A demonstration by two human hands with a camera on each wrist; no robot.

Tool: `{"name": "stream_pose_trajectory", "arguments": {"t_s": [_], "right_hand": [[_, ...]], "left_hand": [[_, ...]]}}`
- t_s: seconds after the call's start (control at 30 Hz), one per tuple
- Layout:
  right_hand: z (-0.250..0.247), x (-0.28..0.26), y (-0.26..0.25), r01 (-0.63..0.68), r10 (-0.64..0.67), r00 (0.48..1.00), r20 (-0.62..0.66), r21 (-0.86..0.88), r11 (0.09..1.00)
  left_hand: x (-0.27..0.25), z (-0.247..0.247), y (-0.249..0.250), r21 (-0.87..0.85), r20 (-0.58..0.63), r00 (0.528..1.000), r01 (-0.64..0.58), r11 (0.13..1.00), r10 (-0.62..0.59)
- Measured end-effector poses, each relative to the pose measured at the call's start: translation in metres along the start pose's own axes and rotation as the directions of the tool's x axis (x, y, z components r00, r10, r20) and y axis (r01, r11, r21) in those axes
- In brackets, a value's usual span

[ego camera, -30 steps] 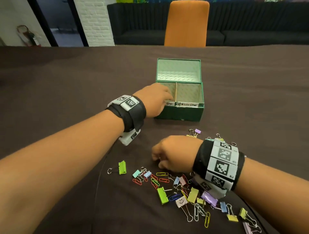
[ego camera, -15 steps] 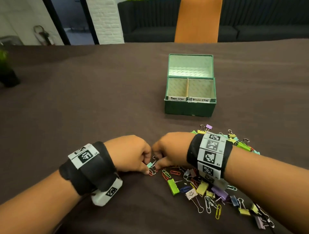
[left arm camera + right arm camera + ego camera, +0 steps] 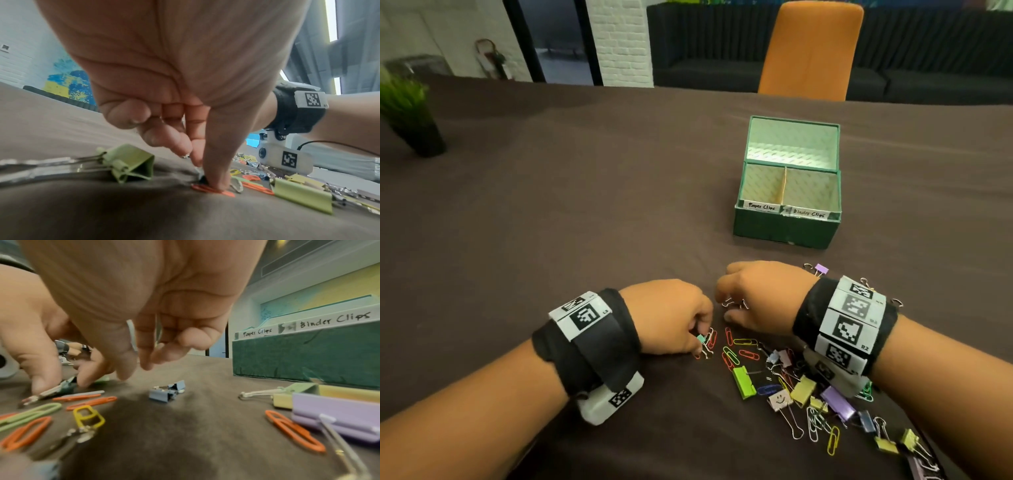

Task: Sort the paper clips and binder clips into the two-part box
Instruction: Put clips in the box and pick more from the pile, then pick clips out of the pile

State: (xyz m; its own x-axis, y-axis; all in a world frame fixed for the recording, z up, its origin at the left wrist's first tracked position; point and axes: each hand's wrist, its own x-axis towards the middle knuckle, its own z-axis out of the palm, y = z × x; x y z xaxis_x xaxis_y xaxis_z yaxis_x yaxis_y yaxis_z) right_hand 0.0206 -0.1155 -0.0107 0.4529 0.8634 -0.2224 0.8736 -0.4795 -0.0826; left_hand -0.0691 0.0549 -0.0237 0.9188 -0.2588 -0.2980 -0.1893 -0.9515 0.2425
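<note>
Two box (image 3: 784,229) compartments look bare; left fingers (image 3: 213,162) pinch teal clip (image 3: 701,339), right's unclear.

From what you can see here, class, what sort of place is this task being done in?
Probably an office lounge or meeting room, not a home. A long table with a dark cloth faces an orange chair and a dark sofa; the wall is white-painted brick.

box (image 3: 786,228) behind clips (image 3: 784,383) | plant (image 3: 410,113) far left on table (image 3: 585,192)
</note>
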Motion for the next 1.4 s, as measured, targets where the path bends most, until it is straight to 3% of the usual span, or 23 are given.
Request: {"name": "stream_pose_trajectory", "arguments": {"t_s": [0.17,0.27,0.43,0.53,0.63,1.0,1.2,1.3,1.4], "right_hand": [[0.000,-0.005,-0.002,0.054,-0.064,0.994,0.087,0.116,0.992],[-0.001,-0.005,-0.007,0.101,-0.119,0.981,0.156,0.115,0.988],[0.001,-0.004,-0.009,0.190,-0.191,0.968,0.162,0.022,0.982],[0.000,-0.004,-0.005,0.154,-0.154,0.979,0.135,0.015,0.988],[0.001,-0.006,-0.006,0.110,-0.110,0.982,0.152,0.009,0.994],[0.004,-0.024,0.002,0.048,-0.053,0.993,0.110,0.041,0.998],[0.007,-0.029,0.002,0.027,-0.015,0.983,0.183,-0.061,0.998],[0.007,-0.030,0.004,-0.002,0.012,0.980,0.201,-0.050,0.999],[0.009,-0.034,0.006,0.009,-0.010,0.991,0.131,0.009,1.000]], "left_hand": [[-0.007,-0.006,-0.016,-0.044,-0.192,0.972,0.127,0.991,-0.134],[-0.005,-0.009,-0.018,-0.082,-0.231,0.949,0.199,0.977,-0.213],[-0.006,-0.006,-0.002,-0.015,-0.156,0.983,0.091,0.996,-0.092],[-0.005,0.000,0.013,0.009,0.013,0.999,0.045,0.999,-0.045],[0.000,0.006,0.024,0.095,0.057,0.998,0.012,0.995,-0.018],[-0.006,0.008,0.026,0.138,0.041,0.999,0.000,0.990,-0.005],[-0.005,0.007,0.026,0.097,0.089,0.995,0.046,0.994,-0.055],[-0.005,0.007,0.033,0.085,0.047,0.999,-0.013,0.996,0.009],[-0.004,0.005,0.035,0.093,-0.022,0.992,-0.124,0.988,0.127]]}}
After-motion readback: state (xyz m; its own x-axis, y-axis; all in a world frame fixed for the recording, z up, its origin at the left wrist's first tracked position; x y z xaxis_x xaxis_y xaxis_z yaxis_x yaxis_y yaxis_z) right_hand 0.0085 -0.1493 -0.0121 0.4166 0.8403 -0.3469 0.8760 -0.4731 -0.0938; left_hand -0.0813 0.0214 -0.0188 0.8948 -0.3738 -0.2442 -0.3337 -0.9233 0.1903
